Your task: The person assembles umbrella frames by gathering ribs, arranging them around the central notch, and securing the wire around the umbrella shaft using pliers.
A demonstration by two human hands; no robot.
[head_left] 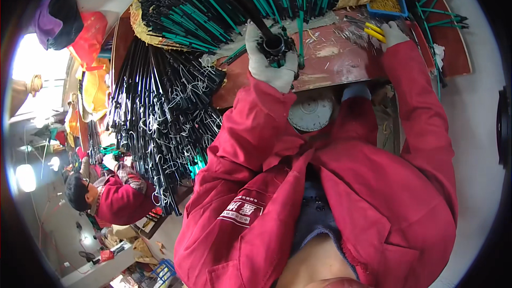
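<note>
My left hand (273, 69), in a whitish glove, is wrapped round the hub end of a black umbrella frame (274, 44). Its dark tube slants up and away to the left, and its open round end faces me. Over at the right of the bench, my right hand (394, 34), gloved too, grips pliers (375, 32) with yellow handles. Their jaws lie over a scatter of thin metal pins (352, 34). A single green rod (301, 42) stands just right of my left hand. My glove partly hides the hub.
Green-and-black rods (213, 13) fan across the back of the red bench (330, 66). Black frames with white strings (165, 112) hang at its left. A blue bin (386, 13) of small yellowish pieces stands back right. A co-worker (114, 192) sits far left. A round grey disc (311, 112) shows under the bench.
</note>
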